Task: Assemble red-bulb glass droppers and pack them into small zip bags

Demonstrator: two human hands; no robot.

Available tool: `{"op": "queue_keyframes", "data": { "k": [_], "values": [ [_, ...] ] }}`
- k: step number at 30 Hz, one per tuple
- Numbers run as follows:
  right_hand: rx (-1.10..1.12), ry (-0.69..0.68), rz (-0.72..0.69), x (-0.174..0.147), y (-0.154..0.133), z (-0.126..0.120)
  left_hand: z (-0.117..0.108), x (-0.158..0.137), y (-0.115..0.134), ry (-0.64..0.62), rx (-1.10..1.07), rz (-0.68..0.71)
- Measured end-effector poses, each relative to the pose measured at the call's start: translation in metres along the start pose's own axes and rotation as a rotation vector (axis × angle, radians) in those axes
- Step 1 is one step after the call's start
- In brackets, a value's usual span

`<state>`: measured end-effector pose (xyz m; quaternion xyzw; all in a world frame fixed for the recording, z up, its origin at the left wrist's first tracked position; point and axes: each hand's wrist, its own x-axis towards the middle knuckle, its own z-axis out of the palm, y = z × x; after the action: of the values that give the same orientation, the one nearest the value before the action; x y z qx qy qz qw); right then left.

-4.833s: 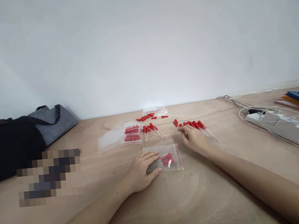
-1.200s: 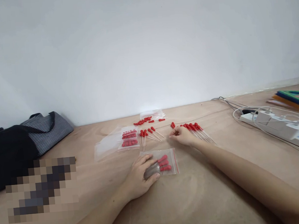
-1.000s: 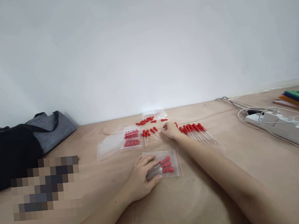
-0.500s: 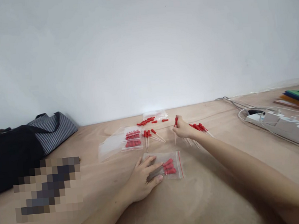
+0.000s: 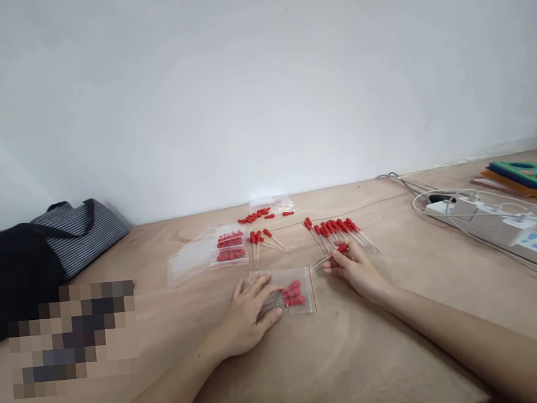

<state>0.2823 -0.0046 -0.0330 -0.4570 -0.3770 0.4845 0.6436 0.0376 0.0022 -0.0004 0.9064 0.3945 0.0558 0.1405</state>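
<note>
My left hand (image 5: 247, 319) lies flat, fingers spread, on a clear zip bag (image 5: 308, 286) that holds several droppers with red bulbs (image 5: 294, 294). The bag's red-striped mouth faces right. Between the fingertips of my right hand (image 5: 359, 275) is a dropper (image 5: 343, 247), its thin tube pointing left at the bag's mouth. Just beyond that hand lies a row of droppers (image 5: 331, 226), bulbs toward the wall. A smaller group of droppers (image 5: 255, 238) rests behind the left hand.
Filled zip bags (image 5: 230, 254) overlap flat clear bags (image 5: 187, 262) at centre left. Loose red bulbs (image 5: 254, 215) and thin tubes (image 5: 288, 205) lie near the wall. A power strip (image 5: 501, 231) with cables sits at right, near coloured boards (image 5: 524, 176). A dark bag (image 5: 16, 274) stands at left.
My right hand has come back from the row toward the zip bag's mouth, bringing a dropper now tilted nearly level. The left hand stays on the bag. The view has shifted slightly right.
</note>
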Motion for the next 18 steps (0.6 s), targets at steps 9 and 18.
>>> {"op": "queue_keyframes", "data": {
  "k": [9,18],
  "values": [
    [-0.179,-0.15,0.064,-0.01,0.0,0.011,0.003,0.0,-0.001,0.068,-0.056,-0.018],
    [-0.417,-0.381,0.023,-0.008,0.004,0.015,0.004,0.001,-0.001,0.054,-0.075,-0.022]
  ]
}}
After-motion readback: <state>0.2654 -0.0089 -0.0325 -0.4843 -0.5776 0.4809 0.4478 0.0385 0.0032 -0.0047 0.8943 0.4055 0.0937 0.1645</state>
